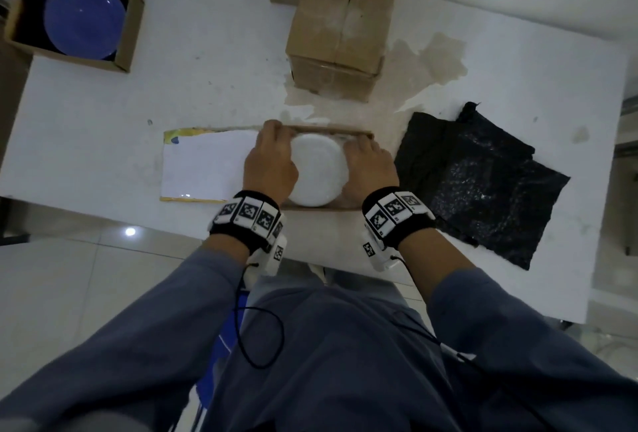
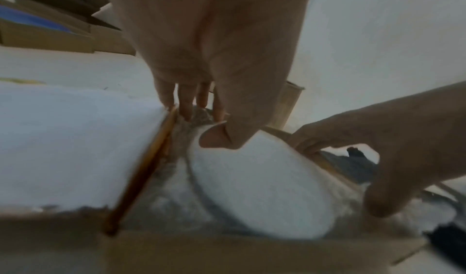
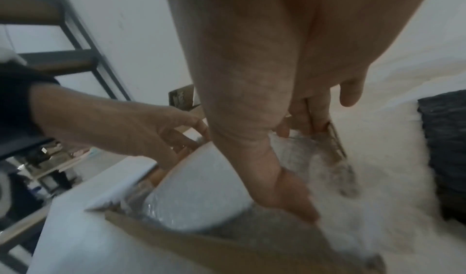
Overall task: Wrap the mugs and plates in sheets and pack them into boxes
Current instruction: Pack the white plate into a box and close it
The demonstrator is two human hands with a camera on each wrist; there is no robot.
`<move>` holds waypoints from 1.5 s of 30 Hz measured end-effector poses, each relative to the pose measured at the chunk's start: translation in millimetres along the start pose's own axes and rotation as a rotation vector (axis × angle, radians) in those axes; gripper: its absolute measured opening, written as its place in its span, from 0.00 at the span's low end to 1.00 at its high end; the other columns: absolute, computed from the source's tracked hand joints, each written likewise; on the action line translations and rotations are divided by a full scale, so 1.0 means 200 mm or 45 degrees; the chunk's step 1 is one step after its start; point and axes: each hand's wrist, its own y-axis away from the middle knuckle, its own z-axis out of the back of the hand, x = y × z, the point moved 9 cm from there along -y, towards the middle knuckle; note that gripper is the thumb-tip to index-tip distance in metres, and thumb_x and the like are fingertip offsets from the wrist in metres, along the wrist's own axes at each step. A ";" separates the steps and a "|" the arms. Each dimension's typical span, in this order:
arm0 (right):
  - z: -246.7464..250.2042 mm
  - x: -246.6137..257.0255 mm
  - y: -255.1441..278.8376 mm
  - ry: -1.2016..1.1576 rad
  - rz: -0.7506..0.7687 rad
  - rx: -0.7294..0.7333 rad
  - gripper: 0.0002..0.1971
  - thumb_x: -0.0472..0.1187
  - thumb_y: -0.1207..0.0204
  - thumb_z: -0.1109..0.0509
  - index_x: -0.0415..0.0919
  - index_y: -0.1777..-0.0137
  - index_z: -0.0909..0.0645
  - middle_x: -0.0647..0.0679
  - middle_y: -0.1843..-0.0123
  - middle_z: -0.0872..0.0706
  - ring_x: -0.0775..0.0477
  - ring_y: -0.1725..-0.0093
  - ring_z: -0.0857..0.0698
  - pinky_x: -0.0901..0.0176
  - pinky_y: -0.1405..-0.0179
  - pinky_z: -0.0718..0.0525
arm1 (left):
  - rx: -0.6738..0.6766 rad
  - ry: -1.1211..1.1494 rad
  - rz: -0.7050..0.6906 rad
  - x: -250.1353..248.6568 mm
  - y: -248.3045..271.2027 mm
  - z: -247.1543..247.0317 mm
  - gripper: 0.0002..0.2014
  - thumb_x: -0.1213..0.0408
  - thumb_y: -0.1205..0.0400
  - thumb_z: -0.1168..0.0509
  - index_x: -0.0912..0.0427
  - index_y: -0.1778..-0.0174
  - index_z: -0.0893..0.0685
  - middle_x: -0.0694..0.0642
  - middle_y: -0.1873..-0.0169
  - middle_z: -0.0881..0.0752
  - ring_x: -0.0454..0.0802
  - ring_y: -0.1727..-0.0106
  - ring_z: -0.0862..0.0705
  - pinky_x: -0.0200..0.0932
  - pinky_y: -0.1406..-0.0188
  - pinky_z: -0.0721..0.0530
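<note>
Both hands hold a round white-wrapped plate [image 1: 317,169] inside a shallow open cardboard box [image 1: 331,130] on the white surface [image 1: 103,103]. Left hand [image 1: 271,164] fingers curl over its far-left edge; right hand [image 1: 369,169] cups its right side. Black sheets [image 1: 483,183] lie just right.

A wrapped plate [image 1: 317,172] sits in a shallow box [image 1: 331,130], between the left hand [image 1: 269,162] and right hand [image 1: 369,169]. The lid [image 1: 207,164] lies outside the left hand, the sheets [image 1: 483,183] outside the right, and a closed carton [image 1: 336,34] beyond the fingertips.
</note>
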 end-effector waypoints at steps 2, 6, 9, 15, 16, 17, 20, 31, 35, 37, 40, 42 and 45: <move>-0.03 0.01 -0.01 0.114 0.061 -0.028 0.35 0.50 0.29 0.24 0.40 0.26 0.33 0.40 0.29 0.27 0.38 0.29 0.28 0.41 0.27 0.32 | 0.203 -0.067 -0.028 0.03 -0.03 -0.07 0.32 0.76 0.31 0.32 0.63 0.29 0.27 0.62 0.25 0.35 0.66 0.42 0.21 0.53 0.56 0.19; -0.10 -0.02 0.00 0.251 0.106 -0.078 0.46 0.54 0.38 0.18 0.44 0.23 0.38 0.41 0.26 0.29 0.40 0.26 0.27 0.36 0.21 0.39 | 0.350 -0.101 -0.131 0.05 0.00 -0.08 0.35 0.72 0.35 0.26 0.61 0.32 0.31 0.62 0.31 0.36 0.64 0.49 0.22 0.54 0.65 0.17; -0.13 -0.04 0.01 0.276 0.176 -0.042 0.51 0.61 0.37 0.20 0.44 0.19 0.44 0.39 0.20 0.37 0.39 0.21 0.32 0.35 0.20 0.43 | 0.410 -0.245 -0.387 0.03 0.05 -0.09 0.38 0.51 0.37 0.22 0.62 0.34 0.28 0.67 0.34 0.31 0.65 0.43 0.24 0.57 0.49 0.18; -0.07 -0.05 0.02 0.321 0.282 -0.008 0.45 0.60 0.32 0.24 0.44 0.20 0.41 0.38 0.21 0.37 0.38 0.21 0.34 0.35 0.19 0.43 | 0.422 -0.560 -0.664 0.01 0.03 -0.08 0.41 0.45 0.42 0.27 0.61 0.34 0.25 0.69 0.38 0.25 0.68 0.35 0.26 0.67 0.26 0.34; -0.06 -0.05 0.02 0.337 0.297 -0.011 0.44 0.62 0.32 0.25 0.43 0.21 0.39 0.38 0.22 0.36 0.37 0.22 0.34 0.36 0.19 0.42 | 0.417 -0.589 -0.672 0.00 0.02 -0.08 0.41 0.51 0.44 0.23 0.60 0.34 0.25 0.69 0.39 0.25 0.68 0.35 0.26 0.66 0.26 0.34; -0.04 -0.05 0.02 0.365 0.307 -0.028 0.42 0.61 0.30 0.26 0.43 0.21 0.38 0.38 0.23 0.35 0.37 0.22 0.34 0.36 0.19 0.42 | 0.415 -0.600 -0.675 0.00 0.01 -0.09 0.42 0.54 0.46 0.22 0.60 0.34 0.25 0.68 0.39 0.25 0.68 0.37 0.26 0.65 0.27 0.32; -0.05 -0.03 0.02 0.379 0.315 -0.025 0.41 0.49 0.30 0.25 0.40 0.21 0.40 0.37 0.24 0.35 0.35 0.23 0.34 0.37 0.19 0.43 | 0.431 -0.583 -0.631 -0.01 -0.01 -0.10 0.45 0.52 0.48 0.19 0.57 0.35 0.27 0.65 0.40 0.27 0.66 0.40 0.27 0.57 0.36 0.24; -0.06 -0.01 -0.01 0.307 0.321 0.010 0.41 0.43 0.26 0.29 0.42 0.16 0.47 0.36 0.25 0.35 0.34 0.25 0.32 0.40 0.19 0.42 | 0.404 -0.563 -0.661 0.04 0.00 -0.16 0.51 0.43 0.48 0.21 0.56 0.30 0.31 0.69 0.37 0.26 0.70 0.35 0.28 0.66 0.22 0.38; -0.04 -0.01 0.00 0.356 0.351 0.028 0.39 0.39 0.24 0.32 0.40 0.16 0.48 0.36 0.24 0.35 0.34 0.24 0.32 0.39 0.17 0.48 | 0.363 -0.466 -0.686 0.01 0.00 -0.12 0.45 0.55 0.48 0.19 0.59 0.33 0.25 0.68 0.43 0.22 0.68 0.41 0.24 0.67 0.25 0.35; -0.02 -0.02 0.03 0.392 0.384 0.015 0.43 0.49 0.27 0.29 0.41 0.16 0.46 0.38 0.24 0.35 0.35 0.23 0.33 0.34 0.17 0.53 | 0.317 -0.436 -0.632 0.02 0.01 -0.10 0.42 0.55 0.46 0.19 0.59 0.34 0.22 0.69 0.38 0.23 0.71 0.35 0.24 0.69 0.22 0.40; 0.00 -0.04 0.08 0.334 0.401 -0.012 0.50 0.74 0.35 0.36 0.42 0.20 0.39 0.40 0.25 0.33 0.37 0.23 0.33 0.30 0.19 0.51 | 0.200 -0.353 -0.551 0.03 0.09 -0.06 0.31 0.51 0.36 0.22 0.57 0.39 0.20 0.70 0.27 0.30 0.72 0.25 0.31 0.69 0.23 0.38; -0.01 -0.04 0.10 0.352 0.390 -0.039 0.48 0.70 0.35 0.30 0.42 0.21 0.38 0.40 0.25 0.32 0.37 0.24 0.33 0.33 0.20 0.45 | -0.001 -0.167 -0.448 0.06 0.16 0.03 0.21 0.55 0.31 0.27 0.58 0.43 0.17 0.67 0.31 0.26 0.68 0.33 0.24 0.61 0.34 0.24; -0.01 -0.04 0.11 0.334 0.340 -0.094 0.45 0.53 0.38 0.20 0.42 0.24 0.36 0.40 0.29 0.29 0.37 0.28 0.30 0.36 0.25 0.34 | -0.349 0.081 0.102 0.31 0.25 0.12 0.19 0.58 0.31 0.26 0.57 0.45 0.17 0.62 0.41 0.26 0.61 0.43 0.23 0.52 0.50 0.18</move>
